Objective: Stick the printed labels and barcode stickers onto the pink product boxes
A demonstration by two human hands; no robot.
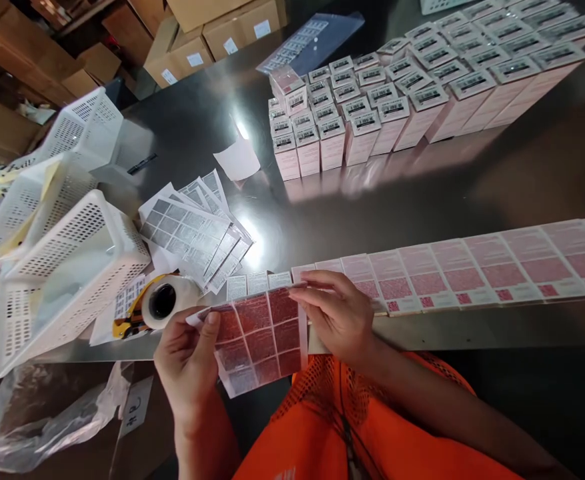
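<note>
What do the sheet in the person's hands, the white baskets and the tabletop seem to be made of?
The label sheet looks like glossy paper backing with printed stickers: it bends and is cut into rectangles. The white baskets look like moulded plastic, matte, with rows of perforations. The tabletop seems polished metal, perhaps steel: dark and mirror-like, reflecting the lamp and the pink boxes.

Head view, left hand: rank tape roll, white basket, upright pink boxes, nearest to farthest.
From the left hand, which holds the label sheet:
1. Tape roll, just above the hand, slightly to its left.
2. White basket, farther left on the table.
3. Upright pink boxes, across the table, up and to the right.
</note>
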